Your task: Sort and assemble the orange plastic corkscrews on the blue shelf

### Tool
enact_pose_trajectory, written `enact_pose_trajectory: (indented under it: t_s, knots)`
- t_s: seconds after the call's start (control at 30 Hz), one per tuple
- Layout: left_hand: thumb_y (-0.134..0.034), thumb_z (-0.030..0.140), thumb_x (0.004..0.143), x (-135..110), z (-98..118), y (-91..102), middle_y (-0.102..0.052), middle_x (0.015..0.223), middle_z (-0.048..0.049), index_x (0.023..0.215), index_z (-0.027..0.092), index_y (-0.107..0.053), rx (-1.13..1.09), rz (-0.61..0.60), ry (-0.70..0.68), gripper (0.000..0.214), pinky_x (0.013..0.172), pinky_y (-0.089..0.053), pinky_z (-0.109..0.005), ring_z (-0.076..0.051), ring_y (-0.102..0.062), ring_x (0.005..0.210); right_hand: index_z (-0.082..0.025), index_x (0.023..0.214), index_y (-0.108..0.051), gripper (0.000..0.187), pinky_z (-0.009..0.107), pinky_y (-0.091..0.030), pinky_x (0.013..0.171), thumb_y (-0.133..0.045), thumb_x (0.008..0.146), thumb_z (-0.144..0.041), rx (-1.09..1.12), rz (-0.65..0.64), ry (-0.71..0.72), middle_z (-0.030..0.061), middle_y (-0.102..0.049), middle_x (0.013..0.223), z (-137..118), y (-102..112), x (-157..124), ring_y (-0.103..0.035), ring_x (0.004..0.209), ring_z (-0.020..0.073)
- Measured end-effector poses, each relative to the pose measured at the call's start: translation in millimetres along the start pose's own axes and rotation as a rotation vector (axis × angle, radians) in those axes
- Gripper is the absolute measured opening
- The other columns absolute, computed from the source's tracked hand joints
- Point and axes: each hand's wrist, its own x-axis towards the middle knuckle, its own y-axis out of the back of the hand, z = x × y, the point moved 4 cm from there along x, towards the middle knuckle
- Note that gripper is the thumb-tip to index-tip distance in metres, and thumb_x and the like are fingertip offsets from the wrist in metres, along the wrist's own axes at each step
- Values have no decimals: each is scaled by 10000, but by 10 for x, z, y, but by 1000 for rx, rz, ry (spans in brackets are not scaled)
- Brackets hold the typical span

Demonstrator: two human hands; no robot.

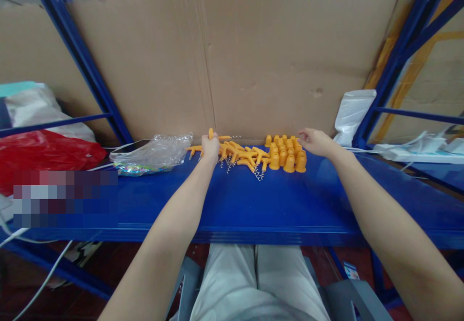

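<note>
I see the left hand (210, 146) clenched on a yellow corkscrew (210, 132) near the table's (232, 205) back edge; the right hand (316, 141) (pinching or not, I can't tell) could topple nearby yellow cups (289, 162) by brushing them.

text: none legible | brands: none legible | numbers: none legible | signs: none legible

There is lots of room along the front of the shelf (275, 210), so a hand can slide in low there. At the back, the tall cardboard (275, 60) is a wall. The corkscrews (247, 156) make a messy heap with twisty tips poking out. The cups (289, 163) crowd close together. A bag (159, 152) blocks the left, and a white pouch (354, 115) blocks the right.
</note>
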Motion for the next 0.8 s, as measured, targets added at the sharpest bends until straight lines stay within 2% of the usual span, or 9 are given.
enact_pose_trajectory:
  t_s: [0.07,0.17,0.23,0.3,0.37,0.47,0.6,0.7,0.8]
  knots:
    - [-430,239,931,-62,38,-14,-690,811,-60,1097,168,-534,-96,-8,71,209,491,-430,-220,-129,-621,566,-181,1096,-689,349,378,-516,814,-501,827,-300,-25,-56,-16,115,-726,951,-10,-3,-7,-674,918,281]
    - [-411,212,944,-153,72,-78,-691,758,-46,1071,152,-529,-152,-78,133,183,415,-320,-184,-89,-546,459,-213,1017,-717,320,398,-510,839,-506,841,-377,-47,-116,21,109,-724,971,-47,-31,-27,-664,956,289]
    - [-418,191,938,-195,74,-125,-705,755,-48,1046,146,-535,-166,-130,152,165,415,-300,-180,-84,-544,451,-237,1067,-709,371,480,-473,922,-535,826,-459,-70,-97,70,117,-681,1149,-80,-49,-42,-604,1105,325]
    - [-424,173,929,-222,69,-163,-720,761,-58,1031,133,-542,-182,-169,151,161,427,-315,-181,-86,-553,453,-261,1167,-676,476,590,-389,999,-570,793,-535,-85,-75,107,117,-570,1348,-111,-72,-56,-482,1264,371]
    - [-425,167,921,-234,64,-188,-726,754,-64,1004,124,-552,-193,-195,137,157,433,-330,-181,-87,-557,451,-281,1232,-642,545,651,-322,1028,-581,778,-577,-75,-107,137,109,-499,1428,-141,-112,-67,-402,1333,388]
    - [-425,171,914,-240,60,-208,-720,716,-67,938,117,-577,-186,-223,114,163,429,-325,-184,-92,-559,449,-292,1172,-675,505,658,-310,1035,-624,754,-571,-69,-200,177,105,-552,1374,-191,-163,-76,-430,1311,383]
    - [-424,159,903,-243,63,-210,-705,658,-62,911,113,-596,-194,-231,111,178,427,-317,-195,-102,-549,439,-275,962,-736,350,631,-317,1043,-725,685,-489,-75,-245,176,84,-642,1226,-252,-158,-87,-465,1273,377]
    - [-423,151,905,-249,67,-207,-697,635,-47,919,120,-591,-202,-236,114,172,417,-303,-188,-94,-527,412,-244,832,-730,277,633,-307,1048,-744,666,-465,-71,-265,156,93,-656,1141,-281,-146,-100,-477,1254,374]
    - [-421,150,911,-249,65,-204,-705,656,-47,938,122,-586,-195,-237,120,170,412,-298,-188,-91,-535,409,-236,755,-710,269,664,-272,1056,-749,650,-480,-86,-300,158,106,-639,1153,-290,-165,-111,-461,1267,387]
